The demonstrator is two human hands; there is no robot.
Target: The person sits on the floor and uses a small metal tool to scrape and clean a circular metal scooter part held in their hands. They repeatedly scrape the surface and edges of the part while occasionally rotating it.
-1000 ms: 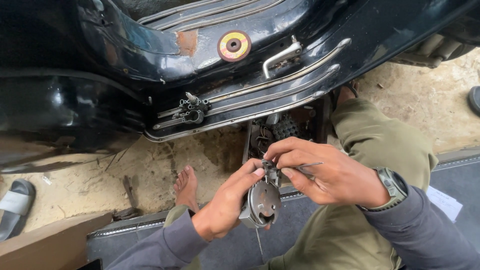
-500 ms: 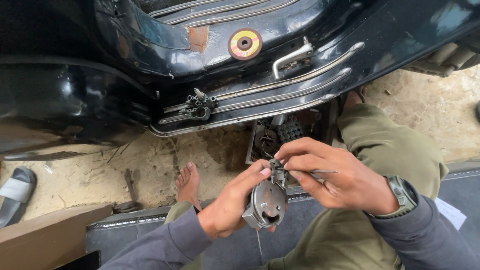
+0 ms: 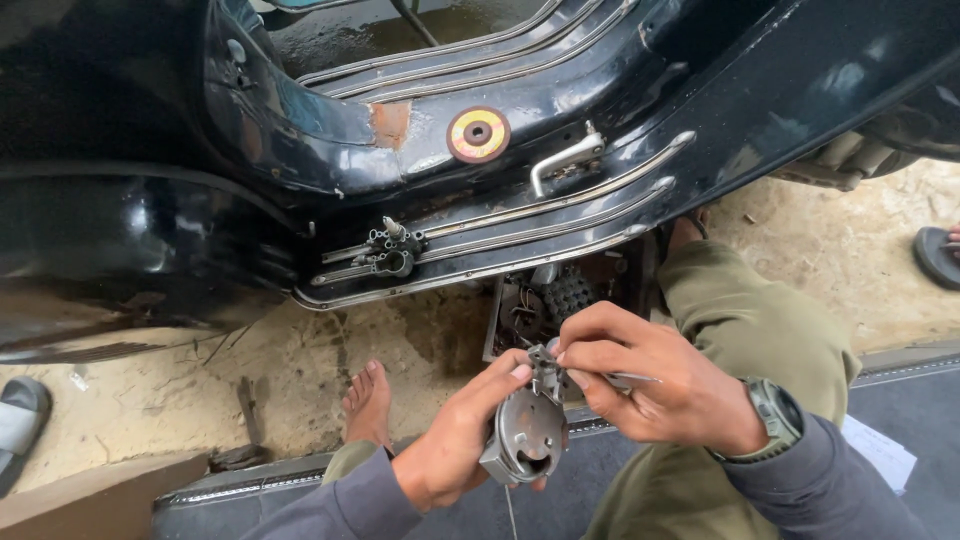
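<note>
Nearest the camera, two grey sleeves enter from the lower edge, the right one ending at a dark wristwatch. The left hand has its grip wrapped around a round grey metal part, thumb up along its left edge and fingers behind it, so that the flat face with its small holes is turned toward the viewer. The part is held in the air above the person's lap, just in front of the olive-green trousers. A thin wire hangs down from its lower edge. The right hand meets it from the right, its grip pressed together on a slim metal tool whose tip sits at the small bracket on top of the round part; thumb and forefinger pinch close to that bracket. Beyond the hands, a bare foot rests on the sandy ground, and an opening beneath the vehicle shows a dirty cluster of engine parts. Farther off lies the black scooter body, its footboard crossed by bright metal strips. A small multi-barrelled fitting sits on the strips at the left, a bent chrome pedal lever stands near the middle, and a round yellow-and-red disc lies just beside a rusty patch. A grey sandal lies at the far left edge, and a dark one at the far right.
</note>
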